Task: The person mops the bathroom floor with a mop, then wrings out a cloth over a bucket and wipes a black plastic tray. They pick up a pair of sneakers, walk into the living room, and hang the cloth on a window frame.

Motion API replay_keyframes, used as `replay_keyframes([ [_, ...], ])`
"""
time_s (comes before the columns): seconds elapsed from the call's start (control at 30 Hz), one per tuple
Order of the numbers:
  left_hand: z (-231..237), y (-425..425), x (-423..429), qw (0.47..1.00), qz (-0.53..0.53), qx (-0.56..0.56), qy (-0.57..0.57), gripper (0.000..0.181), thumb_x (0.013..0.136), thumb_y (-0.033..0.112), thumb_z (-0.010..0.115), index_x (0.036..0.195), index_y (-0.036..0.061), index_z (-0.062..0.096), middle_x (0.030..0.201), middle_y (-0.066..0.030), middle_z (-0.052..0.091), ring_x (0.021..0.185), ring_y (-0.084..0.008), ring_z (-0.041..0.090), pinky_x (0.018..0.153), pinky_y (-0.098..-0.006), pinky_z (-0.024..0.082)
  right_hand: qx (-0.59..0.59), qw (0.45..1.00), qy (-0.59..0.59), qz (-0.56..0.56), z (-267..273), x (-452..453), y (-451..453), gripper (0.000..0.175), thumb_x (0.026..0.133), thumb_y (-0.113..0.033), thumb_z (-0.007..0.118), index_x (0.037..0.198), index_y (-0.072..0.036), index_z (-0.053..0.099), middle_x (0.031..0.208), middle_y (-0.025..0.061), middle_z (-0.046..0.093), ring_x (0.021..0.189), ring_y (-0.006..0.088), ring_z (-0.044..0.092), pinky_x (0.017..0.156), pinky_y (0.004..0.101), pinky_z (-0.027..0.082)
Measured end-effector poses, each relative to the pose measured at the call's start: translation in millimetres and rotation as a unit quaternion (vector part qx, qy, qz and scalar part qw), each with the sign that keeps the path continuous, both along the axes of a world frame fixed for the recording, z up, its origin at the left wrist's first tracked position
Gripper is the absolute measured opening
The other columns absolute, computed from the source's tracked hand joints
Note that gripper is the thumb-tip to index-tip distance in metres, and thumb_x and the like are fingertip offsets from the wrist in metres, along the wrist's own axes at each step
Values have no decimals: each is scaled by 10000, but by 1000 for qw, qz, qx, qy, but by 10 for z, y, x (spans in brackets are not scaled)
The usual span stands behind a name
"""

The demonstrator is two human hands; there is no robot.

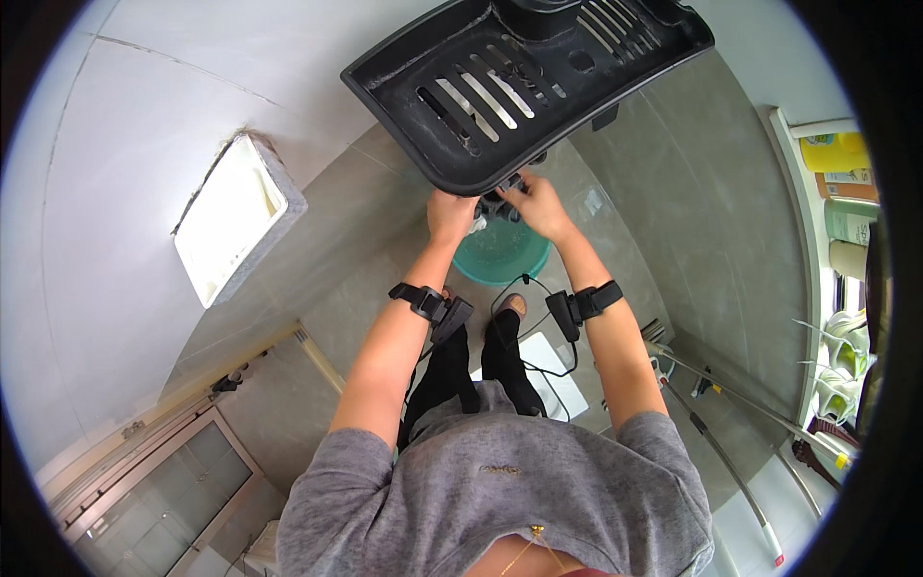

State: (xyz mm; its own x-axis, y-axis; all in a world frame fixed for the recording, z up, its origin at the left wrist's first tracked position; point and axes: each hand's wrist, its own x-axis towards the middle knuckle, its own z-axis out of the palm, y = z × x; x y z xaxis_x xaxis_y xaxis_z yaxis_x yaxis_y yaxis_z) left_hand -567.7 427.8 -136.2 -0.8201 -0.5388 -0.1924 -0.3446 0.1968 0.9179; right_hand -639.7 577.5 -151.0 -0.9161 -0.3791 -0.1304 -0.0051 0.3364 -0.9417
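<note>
A slotted black plastic shelf (404, 79) fills the top of the view. Beneath its near edge, my left hand (451, 215) is raised, its fingers partly hidden by the shelf and by dark fittings. My right hand (537, 207) has its thumb and fingertips on a small black part (510, 185) under the same edge. Between both hands are dark fittings (496, 208) whose exact kind I cannot tell. Lower down, a green plastic basin (502, 254) stands on the floor, partly covered by the hands and fittings. Whether my left hand grips anything cannot be seen.
Bottles (836, 153) and a pair of light shoes (840, 360) stand on a ledge at right. Long poles (728, 454) lean below it. A white-lined wall recess (231, 220) is at left. A black cable (549, 371) hangs between straps on my forearms. My feet are near the basin.
</note>
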Motion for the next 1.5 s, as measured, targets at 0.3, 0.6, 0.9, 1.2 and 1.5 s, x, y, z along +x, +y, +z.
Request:
replay_keyframes([
  [0.3,-340,97,-90,945,-9,328,1,344,755,243,664,1012,46,547,901,-38,594,753,-142,597,648,-292,484,-259,911,-321,-3,50,29,1,309,857,-281,567,1007,-11,545,787,17,576,685,105,531,610,256,437],
  [0.6,-310,177,95,875,1,485,1,356,763,183,670,1084,86,550,1031,-32,565,906,-137,570,703,-343,500,-192,928,-285,-144,17,170,-57,177,857,-139,497,968,-34,588,749,5,577,590,75,532,459,210,457],
  [0.9,-266,90,172,911,-5,405,77,265,803,217,627,991,44,556,964,-50,589,816,-142,592,693,-306,488,-80,945,-293,-122,-70,229,-414,361,867,-265,415,1085,-4,535,862,111,584,723,236,600,529,321,497],
  [1.2,-272,150,-56,911,0,413,-22,348,846,296,544,1116,76,539,1075,-18,560,973,-137,526,811,-328,412,66,982,-72,-161,-259,170,-432,481,799,-447,549,958,6,572,816,124,606,851,333,580,766,366,434],
  [1.5,-555,302,-315,906,64,414,-61,431,871,423,497,1138,86,484,1089,-56,555,939,-202,579,777,-372,493,-121,961,-155,-196,94,96,173,392,780,-448,617,729,-64,556,583,-7,513,422,102,438,382,235,317],
])
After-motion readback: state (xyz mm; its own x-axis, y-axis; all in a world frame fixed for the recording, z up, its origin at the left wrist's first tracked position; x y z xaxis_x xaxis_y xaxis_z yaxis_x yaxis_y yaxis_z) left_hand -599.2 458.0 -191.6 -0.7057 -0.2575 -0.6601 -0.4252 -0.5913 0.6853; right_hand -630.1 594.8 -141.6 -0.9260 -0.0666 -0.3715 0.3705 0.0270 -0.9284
